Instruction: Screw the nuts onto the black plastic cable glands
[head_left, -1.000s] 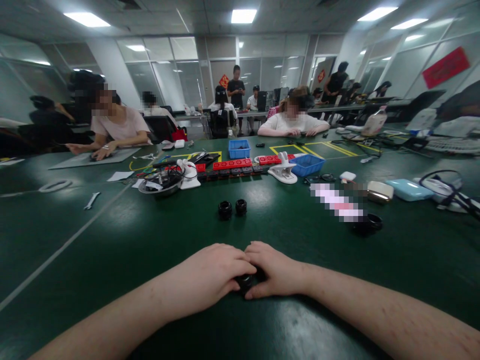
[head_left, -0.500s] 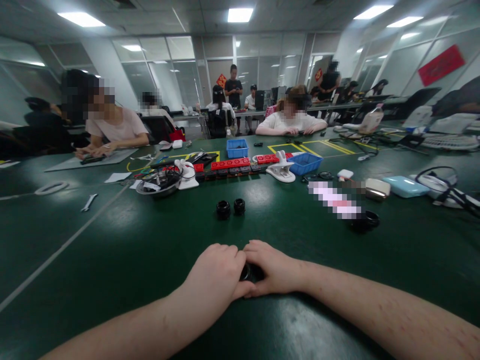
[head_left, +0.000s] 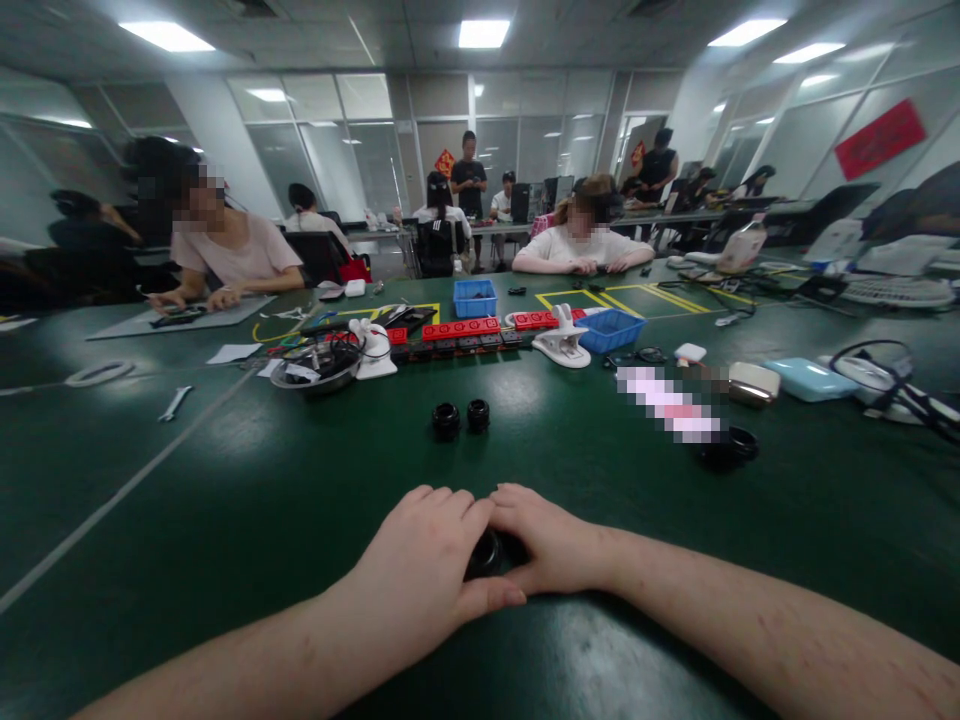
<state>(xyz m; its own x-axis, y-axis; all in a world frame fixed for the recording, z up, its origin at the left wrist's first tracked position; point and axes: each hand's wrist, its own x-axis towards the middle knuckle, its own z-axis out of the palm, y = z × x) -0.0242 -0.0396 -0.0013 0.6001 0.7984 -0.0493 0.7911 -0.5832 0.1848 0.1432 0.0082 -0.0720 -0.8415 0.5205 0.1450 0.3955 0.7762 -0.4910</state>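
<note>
My left hand and my right hand meet low in the middle of the green table. Both are wrapped round a small black round part that shows between them; most of it is hidden by the fingers. Two more black round parts stand side by side further out on the table, apart from my hands.
A metal bowl of wires, red power strips, two blue bins, a white clamp, a wrench, a black ring and cases at right lie further back. Other people sit at the far side.
My left hand has shifted a little toward me and turned, so the black part shows more between the hands. The right hand has barely moved.
</note>
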